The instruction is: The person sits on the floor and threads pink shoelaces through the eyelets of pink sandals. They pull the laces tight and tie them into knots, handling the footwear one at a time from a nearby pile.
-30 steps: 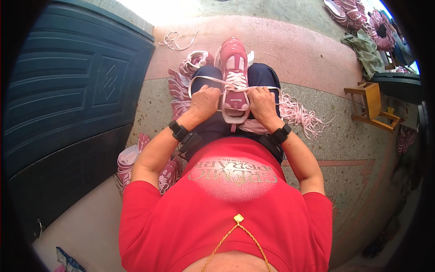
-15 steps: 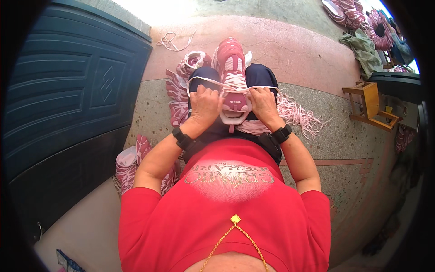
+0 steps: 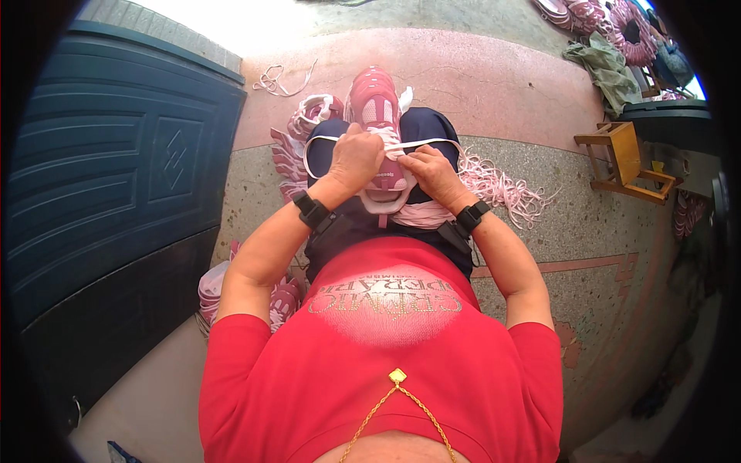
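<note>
A pink sneaker [image 3: 374, 89] rests between my knees, toe pointing away from me, its heel opening toward my body. White shoelace [image 3: 423, 143] crosses over its tongue and loops out to both sides. My left hand [image 3: 357, 160] is closed on the lace at the left edge of the lacing, knuckles up. On the other side, my right hand [image 3: 436, 176] pinches the lace beside the tongue, close to my left fingers. The fingertips of the left hand are partly hidden.
Loose pale pink laces [image 3: 502, 185] lie heaped to the right of my legs. More pink shoe pieces [image 3: 289, 166] are on the left, with another bunch [image 3: 212, 289] by the blue door [image 3: 139, 139]. A small wooden stool [image 3: 625, 162] stands on the right.
My hands have come closer together over the tongue. The left has moved up over the lacing, and the right has come in toward the middle; the lace ends now cross there.
</note>
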Demonstrator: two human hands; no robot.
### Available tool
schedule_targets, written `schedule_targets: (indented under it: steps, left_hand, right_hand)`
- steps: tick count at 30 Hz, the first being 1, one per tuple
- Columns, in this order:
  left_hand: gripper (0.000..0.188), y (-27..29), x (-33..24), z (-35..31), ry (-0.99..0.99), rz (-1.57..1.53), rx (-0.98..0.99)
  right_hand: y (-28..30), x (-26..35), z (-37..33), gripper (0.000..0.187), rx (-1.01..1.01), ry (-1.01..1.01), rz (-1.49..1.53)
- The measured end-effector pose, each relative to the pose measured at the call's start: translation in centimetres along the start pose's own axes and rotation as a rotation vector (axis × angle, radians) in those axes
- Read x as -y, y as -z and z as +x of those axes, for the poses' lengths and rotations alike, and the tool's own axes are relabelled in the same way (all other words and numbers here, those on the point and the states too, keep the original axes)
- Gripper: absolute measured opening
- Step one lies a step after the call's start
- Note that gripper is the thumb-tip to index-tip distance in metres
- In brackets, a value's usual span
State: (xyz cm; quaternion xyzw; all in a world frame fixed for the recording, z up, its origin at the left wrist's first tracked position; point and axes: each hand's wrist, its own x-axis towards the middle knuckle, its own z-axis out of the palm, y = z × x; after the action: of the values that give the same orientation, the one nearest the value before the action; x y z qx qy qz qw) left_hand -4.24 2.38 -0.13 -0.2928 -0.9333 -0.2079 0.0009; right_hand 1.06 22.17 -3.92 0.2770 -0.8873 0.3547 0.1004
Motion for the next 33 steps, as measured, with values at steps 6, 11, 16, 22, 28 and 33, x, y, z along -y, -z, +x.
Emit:
schedule_targets:
  steps: [6, 11, 16, 22, 28, 33]
  left_hand:
    - [0.021, 0.9, -0.3, 1.6, 0.23, -0.096, 0.312]
    - [0.022, 0.8, -0.5, 1.8, 0.153, -0.075, 0.253]
    - [0.021, 0.2, 1.3, 0.6, -0.103, -0.061, -0.08]
    - [0.023, 0.6, 0.6, 4.0, 0.153, -0.772, 0.279]
    - [0.023, 1.1, 0.5, 4.4, 0.128, -0.369, 0.385]
    - [0.03, 1.1, 6.4, -0.5, 0.141, -0.11, 0.182]
  right_hand:
    - [-0.5, -0.7, -0.4, 0.025, 0.035, 0.048, -0.09]
    - [-0.4, -0.6, -0.6, 0.022, 0.047, 0.033, -0.125]
    - [0.4, 2.3, 0.2, 0.017, -0.237, 0.049, -0.182]
    - [7.0, 8.1, 7.0, 0.014, -0.559, 0.219, 0.385]
    - [16.1, 10.8, 8.4, 0.012, -0.865, 0.2, 0.625]
    - [18.4, 10.8, 6.8, 0.016, -0.894, 0.157, 0.81]
